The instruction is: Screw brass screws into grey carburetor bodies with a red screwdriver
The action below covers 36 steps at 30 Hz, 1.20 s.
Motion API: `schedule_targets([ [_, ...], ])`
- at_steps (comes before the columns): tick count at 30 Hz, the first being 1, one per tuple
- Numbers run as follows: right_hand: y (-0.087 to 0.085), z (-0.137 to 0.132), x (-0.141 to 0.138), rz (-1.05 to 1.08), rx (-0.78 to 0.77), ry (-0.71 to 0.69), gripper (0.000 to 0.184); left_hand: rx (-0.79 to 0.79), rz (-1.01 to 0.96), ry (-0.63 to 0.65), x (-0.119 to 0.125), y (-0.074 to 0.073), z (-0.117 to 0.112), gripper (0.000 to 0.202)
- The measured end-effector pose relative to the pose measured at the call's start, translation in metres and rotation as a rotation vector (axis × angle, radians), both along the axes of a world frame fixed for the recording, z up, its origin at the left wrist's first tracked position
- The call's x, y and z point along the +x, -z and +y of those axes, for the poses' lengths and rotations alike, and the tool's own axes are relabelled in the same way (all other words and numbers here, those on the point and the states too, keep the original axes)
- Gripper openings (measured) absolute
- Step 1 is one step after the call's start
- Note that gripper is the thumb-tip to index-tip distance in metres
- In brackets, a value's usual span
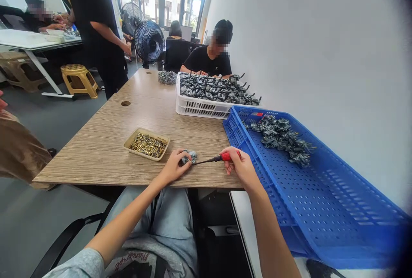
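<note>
1. Wood-grain table point(106, 140), near edge: left hand point(174, 165) curled around metal part point(189, 156).
2. Right hand point(240, 167) closed on red screwdriver point(222, 157), tip at the part.
3. Blue crate point(322, 196) at right; fan point(149, 42) behind.

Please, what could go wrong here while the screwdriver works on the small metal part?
The screwdriver in the right hand points at the left hand holding the metal part; a slip might jab its fingers. The part lies near the edge of the table and could drop off.
</note>
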State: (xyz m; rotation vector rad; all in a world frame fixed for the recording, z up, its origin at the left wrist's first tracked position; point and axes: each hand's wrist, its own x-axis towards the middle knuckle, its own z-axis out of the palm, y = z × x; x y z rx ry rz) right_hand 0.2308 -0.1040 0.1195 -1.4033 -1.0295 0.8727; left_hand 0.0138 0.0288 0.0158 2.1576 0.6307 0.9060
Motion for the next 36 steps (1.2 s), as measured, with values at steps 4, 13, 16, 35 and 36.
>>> schedule_targets([
  [4, -0.026, -0.017, -0.011, -0.300, -0.092, -0.098, 0.038, -0.044, -0.032, 0.031, -0.002, -0.002, 0.000, 0.011],
  [13, -0.049, -0.031, -0.026, -0.741, -0.116, -0.139, 0.029, -0.049, -0.027, 0.017, -0.004, -0.001, -0.001, 0.013],
  [16, -0.050, -0.031, -0.029, -0.749, -0.102, -0.114, 0.030, -0.052, -0.031, 0.021, -0.005, -0.001, -0.001, 0.013],
  [35, -0.040, -0.032, -0.055, -1.000, -0.219, -0.033, 0.027, -0.039, -0.026, 0.010, -0.004, 0.002, 0.000, 0.013],
  [36, -0.040, -0.033, -0.058, -1.029, -0.238, -0.033, 0.027, -0.036, -0.028, 0.009, -0.004, 0.002, 0.000, 0.013],
])
